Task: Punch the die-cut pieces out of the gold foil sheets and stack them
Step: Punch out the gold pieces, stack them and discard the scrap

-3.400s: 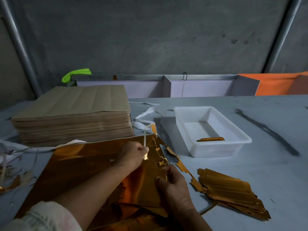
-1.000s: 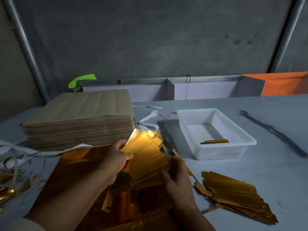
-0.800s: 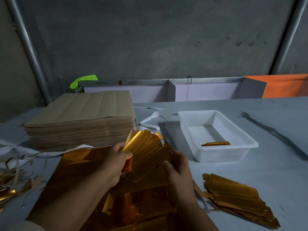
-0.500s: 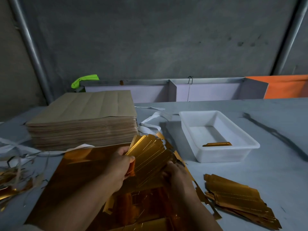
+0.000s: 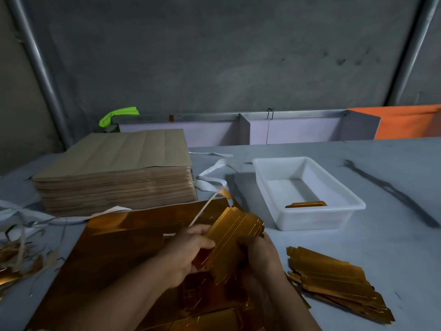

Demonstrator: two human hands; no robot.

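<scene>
The bundle of gold die-cut pieces vanishes at its lower end behind the left hand and right hand, whose fingertips lie hidden behind it. The gold foil sheet runs off the bottom edge. The scrap trimmings are cut by the left edge, the orange panel by the right. The neon-green object, upper left, is half hidden, unidentifiable.

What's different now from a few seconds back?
The left hand and right hand stopped tearing at the sheet, took up the pieces as a raised fan, and now hold them lower and closer together. The pile, tray and brown stack stayed put.
</scene>
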